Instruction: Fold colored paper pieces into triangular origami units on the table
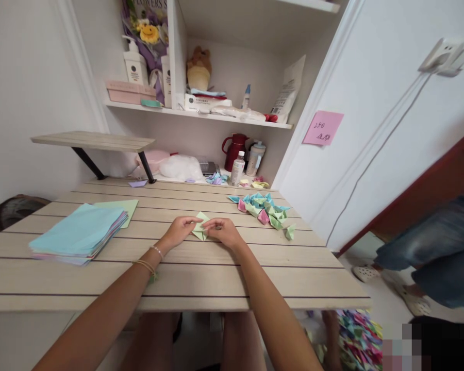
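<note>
A small light-green sheet of origami paper, partly folded, lies at the middle of the table between my two hands. My left hand grips its left side with thumb and fingers. From the other side, my right hand has its fingers bent onto the paper's right part. Both hands cover some of the folds. To the right lies a heap of folded paper pieces in blue, green and pink, with one green piece a little apart. A stack of coloured paper sheets, blue on top, sits at the left.
A raised wooden shelf on black legs stands at the back left. Behind the table are a bottle, a red jug and a cup. Many folded papers lie below right, and another person's legs show beyond.
</note>
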`<state>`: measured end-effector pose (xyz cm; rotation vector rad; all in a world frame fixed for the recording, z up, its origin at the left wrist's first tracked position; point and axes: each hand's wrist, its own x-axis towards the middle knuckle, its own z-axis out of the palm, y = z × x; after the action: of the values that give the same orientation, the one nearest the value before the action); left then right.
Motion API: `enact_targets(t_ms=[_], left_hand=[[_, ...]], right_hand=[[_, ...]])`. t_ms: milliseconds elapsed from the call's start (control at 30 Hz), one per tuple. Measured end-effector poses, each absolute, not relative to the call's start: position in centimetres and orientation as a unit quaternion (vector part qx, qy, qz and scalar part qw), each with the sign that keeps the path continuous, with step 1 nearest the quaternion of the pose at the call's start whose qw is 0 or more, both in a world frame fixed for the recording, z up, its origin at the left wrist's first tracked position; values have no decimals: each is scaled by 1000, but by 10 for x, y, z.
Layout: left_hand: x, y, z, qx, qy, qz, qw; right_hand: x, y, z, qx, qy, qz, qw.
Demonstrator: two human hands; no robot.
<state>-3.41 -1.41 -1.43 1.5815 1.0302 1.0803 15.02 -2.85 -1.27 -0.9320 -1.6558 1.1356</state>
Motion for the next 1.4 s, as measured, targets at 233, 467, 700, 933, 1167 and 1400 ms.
enact_targets(t_ms=[233, 467, 700, 933, 1167, 1400], left_hand=[[-31, -22, -10, 692, 391, 409, 448], [-29, -18, -11, 625, 359, 485, 496], [-30, -19, -11, 592, 333, 474, 561], [-31, -14, -13, 580, 349, 457, 577], [-30, -15, -14, 559, 352, 457, 596], [-30, -14, -15, 525, 374, 471, 603]], right_hand=[[151, -26, -7, -427, -643, 326, 545], [147, -26, -11, -397, -611, 421, 540], [142, -23, -19, -361, -550, 533, 532], [145, -23, -17, -363, -546, 521, 546], [146, -22, -19, -370, -514, 544, 551], [148, -17, -23, -389, -473, 547, 571]])
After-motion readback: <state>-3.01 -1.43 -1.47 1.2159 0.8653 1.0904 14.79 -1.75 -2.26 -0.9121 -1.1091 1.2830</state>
